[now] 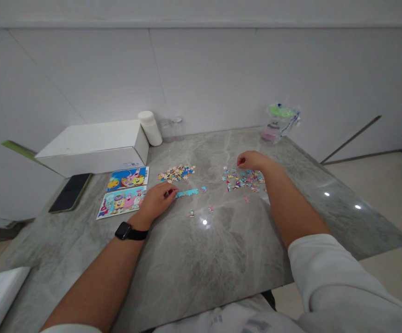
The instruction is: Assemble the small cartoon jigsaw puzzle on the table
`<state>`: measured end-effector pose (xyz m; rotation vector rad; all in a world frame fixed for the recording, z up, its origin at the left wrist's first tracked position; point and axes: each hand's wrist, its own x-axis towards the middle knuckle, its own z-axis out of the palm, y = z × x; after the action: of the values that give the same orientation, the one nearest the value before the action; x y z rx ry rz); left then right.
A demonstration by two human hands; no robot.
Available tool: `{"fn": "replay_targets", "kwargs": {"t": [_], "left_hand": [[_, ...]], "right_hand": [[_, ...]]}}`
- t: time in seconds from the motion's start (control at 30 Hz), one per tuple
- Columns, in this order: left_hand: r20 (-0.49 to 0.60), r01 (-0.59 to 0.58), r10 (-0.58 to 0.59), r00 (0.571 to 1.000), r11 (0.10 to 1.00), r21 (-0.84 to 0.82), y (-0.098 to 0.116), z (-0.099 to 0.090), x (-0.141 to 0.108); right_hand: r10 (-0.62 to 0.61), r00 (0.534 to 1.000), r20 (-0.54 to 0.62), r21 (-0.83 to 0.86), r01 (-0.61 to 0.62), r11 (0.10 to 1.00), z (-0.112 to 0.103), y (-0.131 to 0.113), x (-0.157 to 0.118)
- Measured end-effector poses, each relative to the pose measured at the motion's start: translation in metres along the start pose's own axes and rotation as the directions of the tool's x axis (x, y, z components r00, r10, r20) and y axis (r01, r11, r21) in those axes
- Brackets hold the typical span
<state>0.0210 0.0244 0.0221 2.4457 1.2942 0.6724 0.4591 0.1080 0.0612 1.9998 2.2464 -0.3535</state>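
Note:
My left hand (159,200) rests on the table with its fingers curled, at the left end of a joined blue strip of puzzle pieces (188,193). Whether those fingers pinch a piece is hidden. My right hand (252,160) hangs over the back of a scattered pile of colourful puzzle pieces (244,180), thumb and fingertips together; anything between them is too small to make out. Just right of the strip lies a loose piece (204,189). Two single pieces sit nearer me, one whitish piece (191,213) and another piece (211,209). A pink piece (246,200) lies before the pile.
Behind the strip is a second pile of puzzle pieces (177,173). Left are two picture cards (120,202), a phone (71,193) and a white box (93,143). A white bottle (150,128), clear glasses (176,128) and a bagged green-lidded container (280,121) stand at the back.

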Motion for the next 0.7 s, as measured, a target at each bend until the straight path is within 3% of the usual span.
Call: {"fn": "replay_targets", "kwargs": {"t": [0.17,0.33,0.7], "left_hand": [[0.001,0.001,-0.001,1.000,1.000,0.005,-0.001,0.000,0.000],[-0.003,-0.005,0.005,1.000,1.000,0.006,-0.001,0.000,0.000],[-0.011,-0.006,0.006,1.000,1.000,0.005,-0.003,0.002,0.000]], "right_hand": [[-0.140,0.986,0.096,0.034,0.137,0.990,0.007,-0.029,-0.003],[-0.151,0.982,0.113,-0.004,0.152,0.988,0.014,-0.047,-0.005],[-0.059,0.998,0.025,0.004,0.059,0.998,-0.005,-0.030,-0.008]]}}
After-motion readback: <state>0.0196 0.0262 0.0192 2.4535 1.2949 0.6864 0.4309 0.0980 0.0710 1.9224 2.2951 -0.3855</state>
